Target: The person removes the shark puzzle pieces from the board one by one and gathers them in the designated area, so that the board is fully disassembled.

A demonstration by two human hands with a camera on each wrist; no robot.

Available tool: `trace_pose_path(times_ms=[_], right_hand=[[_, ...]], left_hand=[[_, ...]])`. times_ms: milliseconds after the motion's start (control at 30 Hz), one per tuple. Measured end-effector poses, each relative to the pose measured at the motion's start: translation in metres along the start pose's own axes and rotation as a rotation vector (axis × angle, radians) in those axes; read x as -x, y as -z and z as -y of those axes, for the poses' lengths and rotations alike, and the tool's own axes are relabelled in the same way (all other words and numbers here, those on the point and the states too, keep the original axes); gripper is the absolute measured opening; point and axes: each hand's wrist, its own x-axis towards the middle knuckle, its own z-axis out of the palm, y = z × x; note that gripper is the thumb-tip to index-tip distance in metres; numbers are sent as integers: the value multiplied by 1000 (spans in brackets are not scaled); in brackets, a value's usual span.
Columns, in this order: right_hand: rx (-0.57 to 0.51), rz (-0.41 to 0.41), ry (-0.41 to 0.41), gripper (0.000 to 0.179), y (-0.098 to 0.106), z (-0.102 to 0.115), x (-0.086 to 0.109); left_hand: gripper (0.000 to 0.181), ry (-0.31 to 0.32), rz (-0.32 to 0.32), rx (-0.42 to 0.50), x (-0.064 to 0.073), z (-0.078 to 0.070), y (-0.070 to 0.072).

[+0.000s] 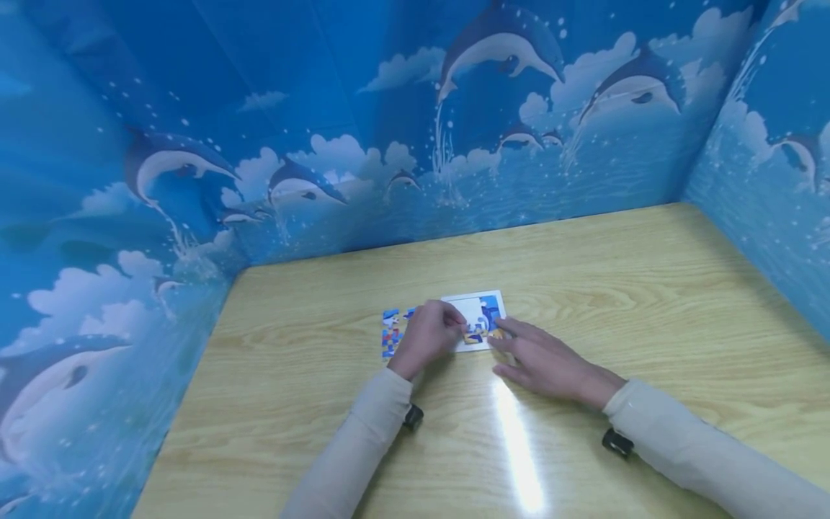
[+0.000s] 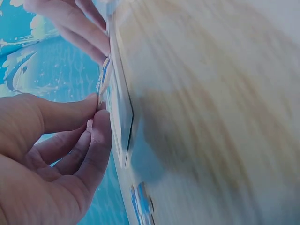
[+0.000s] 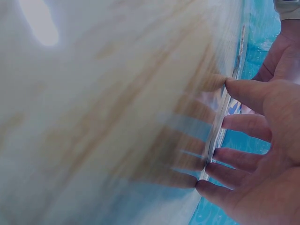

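A white-rimmed jigsaw tray (image 1: 468,347) lies flat on the table. Joined picture pieces (image 1: 491,308) fill its right side and part of its lower edge, while the rest of its bed is bare white. Over the tray, my left hand (image 1: 428,333) pinches a thin puzzle piece (image 2: 101,84) between thumb and forefinger, down close against the pieces. My right hand (image 1: 547,360) rests at the tray's right edge with its fingers spread; its fingertips touch the rim and the tabletop in the right wrist view. The left hand hides part of the tray.
Loose puzzle pieces (image 1: 391,335) lie in a group left of the tray, partly behind my left hand. The wood-grain table (image 1: 311,324) meets blue dolphin-print sheets (image 1: 363,194) at its back and sides. A bright light streak (image 1: 519,447) reflects off the tabletop.
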Motion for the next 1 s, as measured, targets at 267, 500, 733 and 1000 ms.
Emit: trace_pose_path(times_ms=[267,500,733,1000], right_hand=[[2,-6,5,51,-1,-1,0],[-11,-10,3,51,-2,0,-1],[-8,-12,0,51,-2,0,-1],[-14,-18,7,50,-2,0,0]], left_hand=[[5,1,-37,-1,1,8,9],[5,38,-48,10,7,17,18],[5,32,-69,20,12,29,26],[6,37,-84,29,19,40,34]])
